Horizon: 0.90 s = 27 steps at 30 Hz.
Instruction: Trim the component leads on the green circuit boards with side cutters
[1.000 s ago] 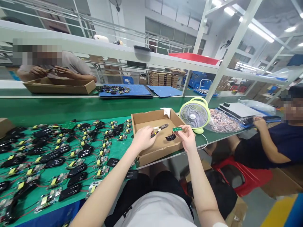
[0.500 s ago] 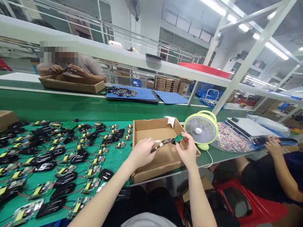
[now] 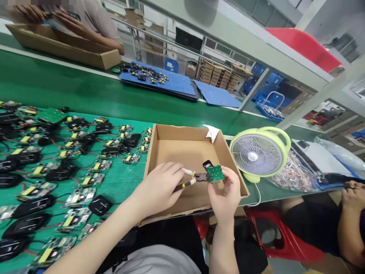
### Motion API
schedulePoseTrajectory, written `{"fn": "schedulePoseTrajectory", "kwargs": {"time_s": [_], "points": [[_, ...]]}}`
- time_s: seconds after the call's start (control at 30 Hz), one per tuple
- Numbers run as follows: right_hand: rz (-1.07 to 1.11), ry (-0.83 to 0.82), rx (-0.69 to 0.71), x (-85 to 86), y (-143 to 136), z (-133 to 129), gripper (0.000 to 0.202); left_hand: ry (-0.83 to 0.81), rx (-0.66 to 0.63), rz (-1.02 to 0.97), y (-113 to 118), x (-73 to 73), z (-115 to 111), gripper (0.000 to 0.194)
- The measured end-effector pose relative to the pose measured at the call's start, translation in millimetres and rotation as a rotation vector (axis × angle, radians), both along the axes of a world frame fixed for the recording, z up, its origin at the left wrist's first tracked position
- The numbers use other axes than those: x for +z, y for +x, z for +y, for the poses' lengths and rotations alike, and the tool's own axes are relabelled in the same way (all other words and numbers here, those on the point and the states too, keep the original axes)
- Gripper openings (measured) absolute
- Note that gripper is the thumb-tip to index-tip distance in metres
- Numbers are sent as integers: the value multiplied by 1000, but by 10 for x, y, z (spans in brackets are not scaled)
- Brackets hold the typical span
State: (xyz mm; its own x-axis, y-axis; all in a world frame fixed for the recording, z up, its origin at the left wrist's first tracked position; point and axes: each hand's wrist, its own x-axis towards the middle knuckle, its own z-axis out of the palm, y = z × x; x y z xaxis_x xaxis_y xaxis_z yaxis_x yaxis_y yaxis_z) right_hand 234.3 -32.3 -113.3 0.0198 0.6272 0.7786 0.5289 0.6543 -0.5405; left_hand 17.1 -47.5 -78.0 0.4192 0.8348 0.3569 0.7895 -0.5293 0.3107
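Note:
My left hand (image 3: 164,186) is closed around the handles of a pair of cutting pliers (image 3: 199,177), one grip whitish and the other black and yellow. The jaws meet the left edge of a green circuit board (image 3: 216,173). My right hand (image 3: 226,192) pinches that board by its right and lower edges, its soldered side towards me. A small black part (image 3: 207,165) shows just behind the board. Both hands are over a shallow cardboard box (image 3: 182,146). Whether the jaws grip a lead cannot be told.
Several boards with black casings (image 3: 34,205) and wires cover the green mat to the left. A lime-green fan (image 3: 258,154) stands right of the box, beside a bag of parts (image 3: 295,173). Co-workers sit across the bench and at the right. A red stool (image 3: 281,236) is below.
My view has tilted down and closer. The board has turned so its green soldered face shows more fully, and a black part now shows behind it. Both hands keep their holds.

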Motion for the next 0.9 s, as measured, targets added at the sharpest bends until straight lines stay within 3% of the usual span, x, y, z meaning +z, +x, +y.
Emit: {"fn": "schedulePoseTrajectory", "kwargs": {"time_s": [0.3,0.6,0.9], "points": [[-99,-44,-11,72,43,-18,51,139,-26,81,22,-12,2,21],[-27,-105,66,84,25,-19,54,207,15,119,40,-15,1,19],[20,-118,87,132,43,-10,45,90,10,41,15,-25,-6,22]]}}
